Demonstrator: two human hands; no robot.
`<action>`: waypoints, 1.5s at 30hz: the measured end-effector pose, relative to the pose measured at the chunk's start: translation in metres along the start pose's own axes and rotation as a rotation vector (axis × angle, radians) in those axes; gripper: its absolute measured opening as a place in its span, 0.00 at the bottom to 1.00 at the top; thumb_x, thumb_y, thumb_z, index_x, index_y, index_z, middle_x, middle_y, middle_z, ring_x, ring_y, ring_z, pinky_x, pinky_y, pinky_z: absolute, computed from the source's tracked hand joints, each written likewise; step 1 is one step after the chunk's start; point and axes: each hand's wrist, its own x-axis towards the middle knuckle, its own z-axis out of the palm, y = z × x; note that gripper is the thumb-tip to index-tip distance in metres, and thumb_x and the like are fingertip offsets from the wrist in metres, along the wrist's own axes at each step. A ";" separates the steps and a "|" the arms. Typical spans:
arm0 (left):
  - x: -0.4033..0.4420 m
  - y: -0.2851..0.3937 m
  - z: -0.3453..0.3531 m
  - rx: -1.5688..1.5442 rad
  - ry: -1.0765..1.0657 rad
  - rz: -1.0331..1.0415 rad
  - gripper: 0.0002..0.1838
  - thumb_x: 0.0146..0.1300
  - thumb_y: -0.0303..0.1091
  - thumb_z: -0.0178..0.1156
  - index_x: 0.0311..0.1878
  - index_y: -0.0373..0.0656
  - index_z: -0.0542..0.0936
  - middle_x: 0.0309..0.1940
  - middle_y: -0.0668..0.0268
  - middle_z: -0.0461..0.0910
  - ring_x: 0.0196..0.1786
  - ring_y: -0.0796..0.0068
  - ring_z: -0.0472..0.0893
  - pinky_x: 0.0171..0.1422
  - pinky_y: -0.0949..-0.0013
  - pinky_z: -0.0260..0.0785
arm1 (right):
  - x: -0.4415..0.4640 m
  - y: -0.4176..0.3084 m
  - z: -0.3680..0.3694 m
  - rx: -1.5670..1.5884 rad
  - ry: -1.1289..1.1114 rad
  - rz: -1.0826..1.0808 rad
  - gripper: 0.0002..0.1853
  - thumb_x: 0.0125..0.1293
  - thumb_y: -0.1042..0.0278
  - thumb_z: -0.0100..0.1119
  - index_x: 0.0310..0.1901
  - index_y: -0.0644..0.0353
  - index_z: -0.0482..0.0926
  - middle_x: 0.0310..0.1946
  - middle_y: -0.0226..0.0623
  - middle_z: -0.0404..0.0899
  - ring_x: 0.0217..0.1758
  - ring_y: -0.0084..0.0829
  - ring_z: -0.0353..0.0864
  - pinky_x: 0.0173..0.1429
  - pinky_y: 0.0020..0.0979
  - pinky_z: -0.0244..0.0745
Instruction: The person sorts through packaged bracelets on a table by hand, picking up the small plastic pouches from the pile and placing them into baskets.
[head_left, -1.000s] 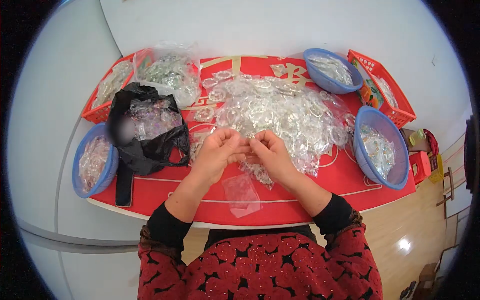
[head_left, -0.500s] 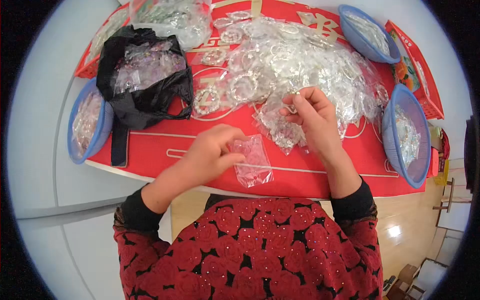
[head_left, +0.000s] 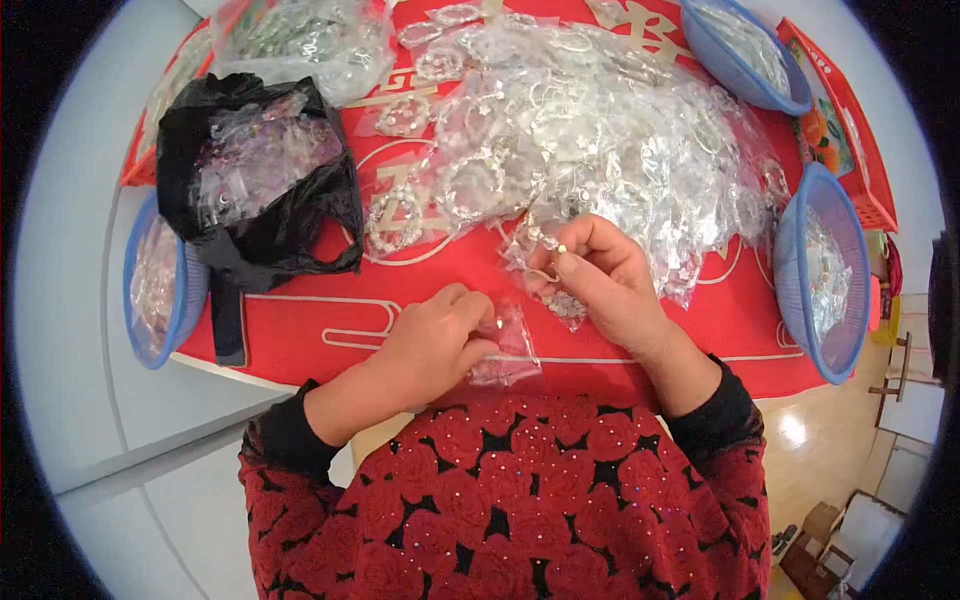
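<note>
My right hand (head_left: pixel 615 285) pinches a small beaded bracelet (head_left: pixel 541 238) between thumb and fingers, over the near edge of a pile of bagged bracelets (head_left: pixel 610 130). Part of the bracelet is hidden by the fingers. My left hand (head_left: pixel 435 335) is closed on the left side of a small clear plastic bag (head_left: pixel 515 350), which lies on the red tablecloth (head_left: pixel 300 310) near the front edge. The bag looks flat. Between the two hands there is a short gap.
Left of the pile sits a black plastic bag (head_left: pixel 195 150) full of small packets. Blue baskets (head_left: pixel 190 300) of packets stand at both sides, with red baskets (head_left: pixel 860 190) behind. A large clear bag (head_left: pixel 310 45) lies at the back left.
My right hand has come down and slightly left with the bracelet, more of which now shows. My left hand has closed on the plastic bag's edge. The view has shifted a little.
</note>
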 end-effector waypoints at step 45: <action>0.009 0.027 0.012 0.201 0.555 0.544 0.04 0.44 0.27 0.54 0.26 0.40 0.73 0.22 0.65 0.65 0.25 0.68 0.71 0.25 0.68 0.65 | -0.035 -0.068 0.026 -0.569 -0.097 0.038 0.10 0.64 0.68 0.47 0.43 0.63 0.71 0.26 0.25 0.71 0.27 0.13 0.66 0.28 0.15 0.62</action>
